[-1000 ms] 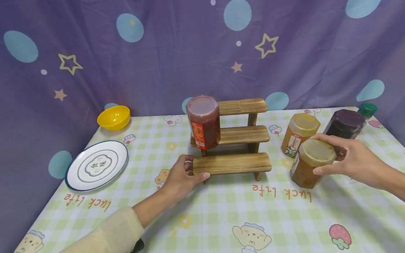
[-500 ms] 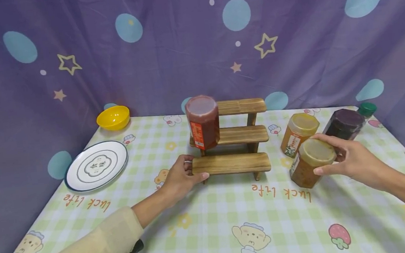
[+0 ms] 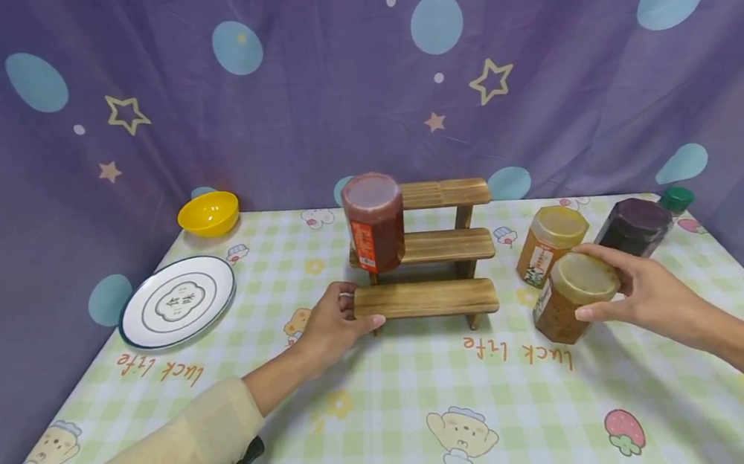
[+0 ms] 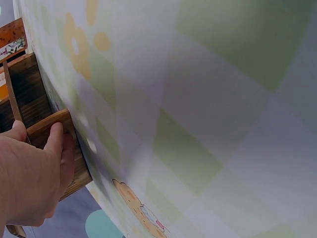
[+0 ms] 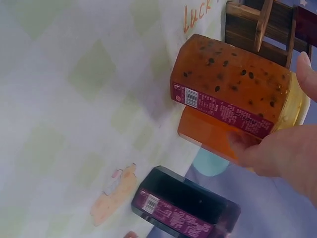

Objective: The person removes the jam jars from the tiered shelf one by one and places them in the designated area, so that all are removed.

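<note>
A three-step wooden rack (image 3: 425, 298) stands mid-table. My left hand (image 3: 330, 329) grips the left end of its lowest step, thumb in front. In the left wrist view, the fingers (image 4: 55, 136) lie against the rack's side board (image 4: 77, 163). A jar of dark red contents (image 3: 379, 235) is upright at the left of the middle step. My right hand (image 3: 654, 294) holds a jar of amber jam with dark seeds (image 5: 230, 74) round its yellowish lid (image 3: 585, 277). That jar's base is at or just above the tablecloth; I cannot tell which.
Behind the held jar stands an orange jar (image 3: 551, 244). Farther right are a dark purple jar (image 3: 634, 228) and a green-capped container (image 3: 676, 200), partly hidden. On the left lie a white plate (image 3: 177, 303) and a yellow bowl (image 3: 209, 215). A purple curtain (image 3: 307, 119) hangs behind the table.
</note>
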Tool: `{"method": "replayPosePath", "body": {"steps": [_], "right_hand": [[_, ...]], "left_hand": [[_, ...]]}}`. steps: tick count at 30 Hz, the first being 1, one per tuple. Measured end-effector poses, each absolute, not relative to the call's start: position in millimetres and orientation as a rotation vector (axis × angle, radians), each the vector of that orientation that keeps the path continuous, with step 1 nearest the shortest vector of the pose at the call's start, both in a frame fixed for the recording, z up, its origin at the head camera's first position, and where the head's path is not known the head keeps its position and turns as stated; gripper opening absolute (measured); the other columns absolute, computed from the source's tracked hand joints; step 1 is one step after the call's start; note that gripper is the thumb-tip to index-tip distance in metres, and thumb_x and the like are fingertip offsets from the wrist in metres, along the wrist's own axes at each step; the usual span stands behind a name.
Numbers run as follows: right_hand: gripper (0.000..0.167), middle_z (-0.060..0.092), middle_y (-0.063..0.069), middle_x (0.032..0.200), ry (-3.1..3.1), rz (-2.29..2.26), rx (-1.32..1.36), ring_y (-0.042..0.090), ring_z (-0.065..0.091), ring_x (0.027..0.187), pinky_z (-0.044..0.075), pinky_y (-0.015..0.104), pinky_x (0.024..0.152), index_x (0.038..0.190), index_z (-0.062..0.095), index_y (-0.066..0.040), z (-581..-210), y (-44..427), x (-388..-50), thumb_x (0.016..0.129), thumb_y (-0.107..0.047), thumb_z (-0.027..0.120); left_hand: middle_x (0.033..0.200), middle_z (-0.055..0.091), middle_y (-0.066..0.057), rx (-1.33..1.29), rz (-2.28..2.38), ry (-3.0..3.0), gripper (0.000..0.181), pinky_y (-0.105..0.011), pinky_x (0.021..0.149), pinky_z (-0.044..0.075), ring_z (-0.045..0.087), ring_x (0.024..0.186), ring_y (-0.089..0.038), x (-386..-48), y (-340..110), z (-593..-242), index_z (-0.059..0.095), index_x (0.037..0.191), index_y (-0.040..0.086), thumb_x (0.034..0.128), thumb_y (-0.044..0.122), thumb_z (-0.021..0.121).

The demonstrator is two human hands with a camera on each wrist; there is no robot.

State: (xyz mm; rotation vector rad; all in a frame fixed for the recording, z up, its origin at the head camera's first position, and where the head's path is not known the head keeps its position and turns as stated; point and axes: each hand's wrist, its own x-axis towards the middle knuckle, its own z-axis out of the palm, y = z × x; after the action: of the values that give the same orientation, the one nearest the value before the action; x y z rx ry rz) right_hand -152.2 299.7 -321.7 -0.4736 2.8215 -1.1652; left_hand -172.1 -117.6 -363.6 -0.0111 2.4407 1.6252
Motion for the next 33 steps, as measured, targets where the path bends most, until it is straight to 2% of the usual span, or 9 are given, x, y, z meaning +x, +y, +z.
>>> {"method": "replayPosePath", "body": {"steps": [3, 5, 10, 15, 20, 21, 25, 28, 33], "right_hand": [[0.09, 0.047, 0.02, 0.13, 2.954, -1.104, -0.54, 0.01, 0.05, 0.106, 0.038, 0.007, 0.079, 0.148, 0.033, -0.004, -319, 297, -152, 0.076, -0.02, 0.084], [0.091, 0.042, 0.02, 0.131, 3.029, -1.105, -0.581, 0.017, 0.044, 0.11, 0.033, 0.003, 0.081, 0.148, 0.033, -0.004, -312, 296, -152, 0.074, -0.017, 0.085], [0.088, 0.041, 0.014, 0.132, 3.098, -1.181, -0.611, 0.015, 0.039, 0.116, 0.029, -0.002, 0.085, 0.147, 0.038, -0.011, -286, 286, -158, 0.073, -0.011, 0.085], [0.087, 0.043, 0.013, 0.135, 3.088, -1.193, -0.683, 0.027, 0.041, 0.119, 0.03, -0.001, 0.086, 0.146, 0.04, -0.013, -265, 265, -164, 0.072, -0.011, 0.086], [0.088, 0.044, 0.009, 0.135, 3.065, -1.218, -0.709, 0.023, 0.042, 0.121, 0.032, 0.002, 0.088, 0.146, 0.041, -0.018, -252, 241, -169, 0.072, -0.012, 0.086], [0.088, 0.044, 0.008, 0.134, 3.057, -1.221, -0.719, 0.023, 0.042, 0.121, 0.032, 0.003, 0.088, 0.146, 0.041, -0.018, -250, 237, -170, 0.072, -0.013, 0.086], [0.084, 0.044, 0.007, 0.136, 3.019, -1.243, -0.753, 0.024, 0.042, 0.124, 0.039, 0.028, 0.1, 0.146, 0.04, -0.02, -243, 221, -176, 0.075, -0.015, 0.085], [0.082, 0.045, 0.006, 0.136, 2.993, -1.269, -0.773, 0.023, 0.042, 0.125, 0.039, 0.046, 0.1, 0.146, 0.041, -0.02, -238, 210, -181, 0.076, -0.016, 0.083], [0.081, 0.046, 0.006, 0.135, 2.92, -1.313, -0.804, 0.023, 0.043, 0.125, 0.039, 0.045, 0.101, 0.146, 0.041, -0.019, -231, 195, -189, 0.077, -0.017, 0.083]], "left_hand": [[0.127, 0.052, -0.013, -0.008, 1.626, 2.438, 0.071, -0.032, 0.08, 0.048, 0.053, 0.105, -0.023, -173, -117, -363, 0.037, 0.137, 0.008, 0.0808, 0.02, 0.08], [0.126, 0.053, -0.013, -0.01, 1.625, 2.438, 0.071, -0.032, 0.079, 0.048, 0.053, 0.104, -0.024, -173, -118, -362, 0.037, 0.137, 0.008, 0.0808, 0.02, 0.08], [0.125, 0.053, -0.012, -0.017, 1.613, 2.447, 0.072, -0.031, 0.08, 0.048, 0.053, 0.104, -0.023, -172, -118, -360, 0.037, 0.138, 0.008, 0.081, 0.019, 0.08], [0.125, 0.053, -0.013, -0.013, 1.619, 2.439, 0.072, -0.031, 0.079, 0.048, 0.053, 0.103, -0.023, -173, -118, -359, 0.037, 0.138, 0.008, 0.0812, 0.02, 0.079], [0.124, 0.054, -0.013, -0.005, 1.635, 2.432, 0.072, -0.031, 0.077, 0.049, 0.055, 0.101, -0.023, -173, -117, -361, 0.037, 0.138, 0.009, 0.0809, 0.019, 0.08], [0.124, 0.054, -0.013, -0.002, 1.637, 2.43, 0.072, -0.031, 0.077, 0.048, 0.055, 0.101, -0.023, -173, -117, -361, 0.037, 0.138, 0.009, 0.0809, 0.019, 0.08], [0.123, 0.054, -0.013, -0.004, 1.639, 2.429, 0.071, -0.031, 0.077, 0.048, 0.054, 0.102, -0.023, -173, -117, -361, 0.037, 0.137, 0.008, 0.0809, 0.018, 0.08], [0.123, 0.054, -0.014, -0.01, 1.638, 2.426, 0.071, -0.031, 0.077, 0.049, 0.055, 0.102, -0.023, -172, -117, -361, 0.037, 0.137, 0.008, 0.0811, 0.018, 0.079], [0.123, 0.054, -0.013, -0.024, 1.638, 2.418, 0.07, -0.03, 0.075, 0.048, 0.054, 0.098, -0.023, -171, -117, -361, 0.038, 0.137, 0.008, 0.0811, 0.017, 0.079]]}}
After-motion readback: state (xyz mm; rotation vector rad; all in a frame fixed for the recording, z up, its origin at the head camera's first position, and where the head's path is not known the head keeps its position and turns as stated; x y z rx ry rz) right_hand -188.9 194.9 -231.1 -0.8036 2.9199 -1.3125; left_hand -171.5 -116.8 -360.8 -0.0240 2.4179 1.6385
